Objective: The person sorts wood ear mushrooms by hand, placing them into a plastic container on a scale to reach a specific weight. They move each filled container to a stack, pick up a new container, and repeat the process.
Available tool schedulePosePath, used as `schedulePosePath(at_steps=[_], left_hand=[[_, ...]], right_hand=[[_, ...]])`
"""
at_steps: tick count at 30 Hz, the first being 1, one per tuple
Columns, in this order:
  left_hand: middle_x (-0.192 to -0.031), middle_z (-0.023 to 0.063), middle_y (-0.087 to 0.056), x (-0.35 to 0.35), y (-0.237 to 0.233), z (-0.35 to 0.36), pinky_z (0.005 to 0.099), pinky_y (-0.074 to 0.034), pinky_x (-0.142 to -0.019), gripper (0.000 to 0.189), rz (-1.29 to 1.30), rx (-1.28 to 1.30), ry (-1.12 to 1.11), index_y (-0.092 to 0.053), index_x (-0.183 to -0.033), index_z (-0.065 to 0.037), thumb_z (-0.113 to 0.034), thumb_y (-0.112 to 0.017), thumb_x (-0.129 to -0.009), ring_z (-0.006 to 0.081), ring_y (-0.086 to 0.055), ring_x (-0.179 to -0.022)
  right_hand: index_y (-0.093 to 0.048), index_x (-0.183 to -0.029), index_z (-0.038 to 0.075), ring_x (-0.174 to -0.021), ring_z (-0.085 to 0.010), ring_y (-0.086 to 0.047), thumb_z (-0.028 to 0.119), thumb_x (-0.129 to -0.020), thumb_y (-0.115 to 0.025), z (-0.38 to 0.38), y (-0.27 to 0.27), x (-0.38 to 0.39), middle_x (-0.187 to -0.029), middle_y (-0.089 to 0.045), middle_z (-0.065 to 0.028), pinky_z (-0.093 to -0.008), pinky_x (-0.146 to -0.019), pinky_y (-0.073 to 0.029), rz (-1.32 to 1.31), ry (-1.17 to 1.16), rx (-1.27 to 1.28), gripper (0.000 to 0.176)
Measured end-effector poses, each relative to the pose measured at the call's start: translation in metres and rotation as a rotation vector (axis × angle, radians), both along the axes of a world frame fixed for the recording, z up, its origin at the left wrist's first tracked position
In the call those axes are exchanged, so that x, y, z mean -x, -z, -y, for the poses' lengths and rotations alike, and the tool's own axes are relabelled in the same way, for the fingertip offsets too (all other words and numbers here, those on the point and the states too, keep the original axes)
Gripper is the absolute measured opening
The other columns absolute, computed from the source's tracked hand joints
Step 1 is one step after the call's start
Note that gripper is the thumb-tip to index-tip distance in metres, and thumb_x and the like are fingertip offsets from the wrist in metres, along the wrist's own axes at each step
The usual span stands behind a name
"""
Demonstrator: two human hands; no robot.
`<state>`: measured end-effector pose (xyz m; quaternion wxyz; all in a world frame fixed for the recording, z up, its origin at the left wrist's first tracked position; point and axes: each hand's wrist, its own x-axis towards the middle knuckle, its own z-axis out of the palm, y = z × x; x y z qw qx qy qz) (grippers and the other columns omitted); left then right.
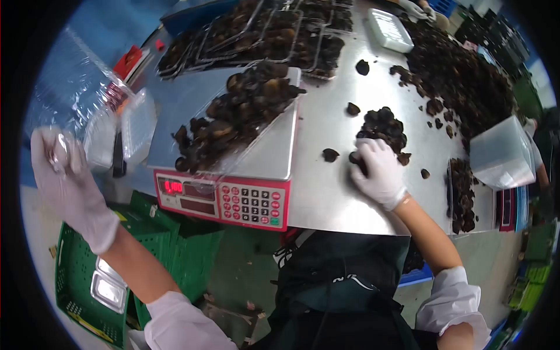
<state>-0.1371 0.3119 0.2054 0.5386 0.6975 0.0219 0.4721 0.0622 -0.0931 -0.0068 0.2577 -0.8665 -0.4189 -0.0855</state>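
My left hand (73, 181), in a white glove, is raised at the far left with its fingers curled. A glossy bit of clear plastic (60, 150) shows between them. My gloved right hand (380, 175) rests on the steel table, fingers bent around a dark mushroom (358, 163) at the near edge of a small heap of dark mushrooms (383, 128). Between the hands stands a red-framed scale (221, 201) with lit red digits. On its pan lies a clear tray piled with mushrooms (233, 114), set diagonally.
Filled clear trays (251, 38) are stacked behind the scale. Stacked empty trays (139, 125) stand left of it. A big mushroom pile (461, 76) covers the right. Another person's gloved hands (417, 10) are at the far edge. Green crates (87, 274) sit below left.
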Motion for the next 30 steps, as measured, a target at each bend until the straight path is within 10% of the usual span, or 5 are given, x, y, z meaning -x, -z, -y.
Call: schedulePosePath(at_steps=[5, 7, 9, 15, 30], left_hand=[[-0.095, 0.0084, -0.057, -0.031, 0.030, 0.118, 0.0229, -0.048, -0.058, 0.018, -0.133, -0.361, 0.022, -0.054, -0.112, 0.003, -0.007, -0.053, -0.097, 0.0128, -0.057, -0.071], [-0.081, 0.0037, -0.055, -0.055, 0.035, 0.200, 0.0220, -0.038, -0.048, 0.009, -0.041, 0.269, 0.434, -0.054, -0.088, -0.006, 0.002, -0.050, -0.092, 0.0082, -0.050, -0.064], [-0.065, 0.0032, -0.056, -0.085, 0.051, 0.228, 0.0266, -0.042, -0.048, 0.011, -0.130, -0.525, 0.271, -0.059, -0.077, -0.005, 0.000, -0.064, -0.085, 0.0088, -0.054, -0.055], [-0.055, 0.0129, -0.056, -0.095, 0.136, 0.298, 0.0381, -0.048, -0.049, 0.022, -0.577, -0.556, 0.255, -0.054, -0.070, -0.006, -0.013, -0.069, -0.086, 0.0316, -0.060, -0.049], [-0.048, 0.0074, -0.052, -0.128, 0.195, 0.287, 0.0341, -0.045, -0.053, 0.031, -1.079, -0.367, 0.148, -0.051, -0.065, -0.002, -0.017, -0.070, -0.085, 0.0185, -0.059, -0.048]], right_hand=[[-0.061, -0.117, 0.010, -0.125, -0.0402, -0.048, 0.029, -0.083, -0.068, -0.038, 0.019, -0.009, -0.130, -0.055, -0.0193, -0.0546, -0.109, -0.034, 0.202, -0.192, 0.093, 0.040], [-0.064, -0.104, 0.008, -0.126, -0.0392, -0.049, 0.026, -0.084, -0.066, -0.037, 0.039, -0.026, -0.122, -0.059, -0.0196, -0.0582, -0.113, -0.029, 0.171, -0.232, 0.124, 0.027], [-0.065, -0.092, 0.008, -0.126, -0.0377, -0.050, 0.023, -0.083, -0.063, -0.026, 0.064, -0.041, -0.113, -0.062, -0.0176, -0.0614, -0.114, -0.025, 0.138, -0.042, 0.250, 0.018], [-0.061, -0.103, 0.007, -0.121, -0.0328, -0.052, 0.022, -0.082, -0.065, 0.051, 0.025, -0.031, -0.119, -0.059, -0.0132, -0.0597, -0.109, -0.033, 0.189, 0.058, 0.231, 0.026], [-0.067, -0.112, 0.015, -0.110, -0.0332, -0.061, 0.030, -0.088, -0.063, 0.011, 0.002, -0.141, -0.118, -0.064, -0.0121, -0.0455, -0.094, -0.048, -0.115, -0.131, 0.299, 0.029]])
